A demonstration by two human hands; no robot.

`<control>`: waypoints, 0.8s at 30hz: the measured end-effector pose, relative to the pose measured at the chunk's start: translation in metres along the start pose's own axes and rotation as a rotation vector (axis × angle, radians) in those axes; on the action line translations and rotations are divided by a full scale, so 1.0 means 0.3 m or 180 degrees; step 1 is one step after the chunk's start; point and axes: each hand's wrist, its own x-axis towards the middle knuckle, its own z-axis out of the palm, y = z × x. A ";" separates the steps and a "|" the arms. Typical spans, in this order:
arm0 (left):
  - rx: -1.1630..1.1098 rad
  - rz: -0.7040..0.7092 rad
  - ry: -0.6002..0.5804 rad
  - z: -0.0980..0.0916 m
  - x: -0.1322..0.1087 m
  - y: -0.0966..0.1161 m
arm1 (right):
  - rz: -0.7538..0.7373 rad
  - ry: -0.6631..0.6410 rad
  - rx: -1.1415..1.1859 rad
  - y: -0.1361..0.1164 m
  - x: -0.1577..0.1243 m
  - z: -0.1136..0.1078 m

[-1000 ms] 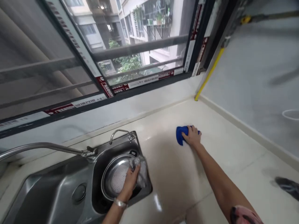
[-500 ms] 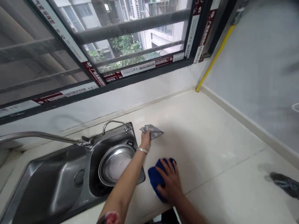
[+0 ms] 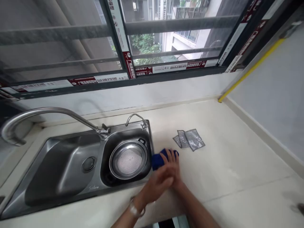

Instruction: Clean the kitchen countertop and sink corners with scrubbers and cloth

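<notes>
A crumpled blue cloth (image 3: 157, 161) lies on the counter against the right rim of the sink. My right hand (image 3: 173, 160) is pressed down on it, fingers curled over the fabric. In front of the right wrist, my left hand (image 3: 160, 181), with a bracelet above it, crosses over; its thumb stands apart from the fingers, some fingertips are hard to make out, and no object shows in it. Beyond both hands a silvery scrubbing cloth (image 3: 194, 139) lies loosely folded on the counter, touched by neither hand.
On the left is a double steel sink (image 3: 95, 190); its right basin holds a round perforated steel pan (image 3: 129, 161). A large faucet (image 3: 59, 110) and a small tap (image 3: 135, 115) rise behind. A yellow pipe (image 3: 251, 69) runs down the right corner beside the window.
My left hand has let go of the silvery cloth and come back over my right wrist. The right hand has moved the blue cloth toward the sink rim. The view has turned left.
</notes>
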 end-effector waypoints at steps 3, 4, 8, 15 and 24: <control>-0.0600 -0.0407 0.0680 -0.106 -0.350 -0.131 | 0.0138 -0.0055 -0.0111 -0.013 0.234 0.020; -0.0734 -0.0465 0.1137 -0.126 -0.459 -0.187 | 0.0227 -0.0072 -0.0162 -0.018 0.299 0.021; -0.2003 -0.0955 0.2941 -0.077 -0.817 -0.354 | 0.0411 -0.0033 -0.0268 -0.022 0.493 0.060; -0.1977 -0.1327 0.3750 0.055 -1.183 -0.597 | -0.0028 0.0418 0.0262 0.056 0.470 0.166; -0.0648 -0.1410 0.3453 0.095 -1.524 -0.904 | 0.0053 0.1107 0.0300 0.000 -0.061 0.089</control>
